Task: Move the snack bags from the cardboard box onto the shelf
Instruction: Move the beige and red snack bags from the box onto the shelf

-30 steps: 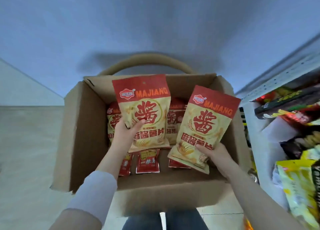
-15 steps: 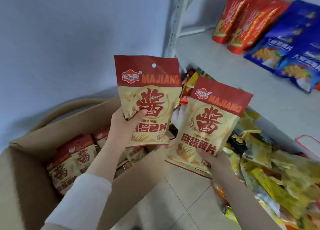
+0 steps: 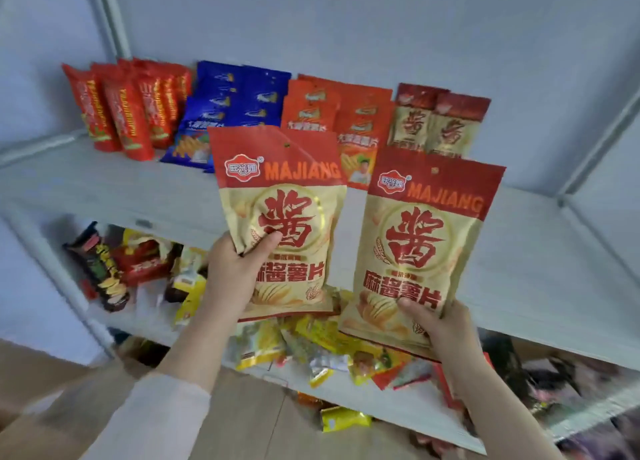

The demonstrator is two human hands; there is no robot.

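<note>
Two snack bags [image 3: 280, 217], each gripped by one hand [image 3: 232, 276], hide part of the shelf [image 3: 540, 251].

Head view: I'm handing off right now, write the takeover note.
Left hand: holds one MAJIANG bag upright.
Right hand: holds a second MAJIANG bag upright.
Both bags are in the air before the upper shelf, not yet set down.
Done: two matching bags stand at the back right of the shelf.
Left: place both beside them; the box is out of view.

"MAJIANG" + 酱 / 麻酱薯片 on left snack bag [image 3: 282, 217], same on right snack bag [image 3: 424, 248]
</note>
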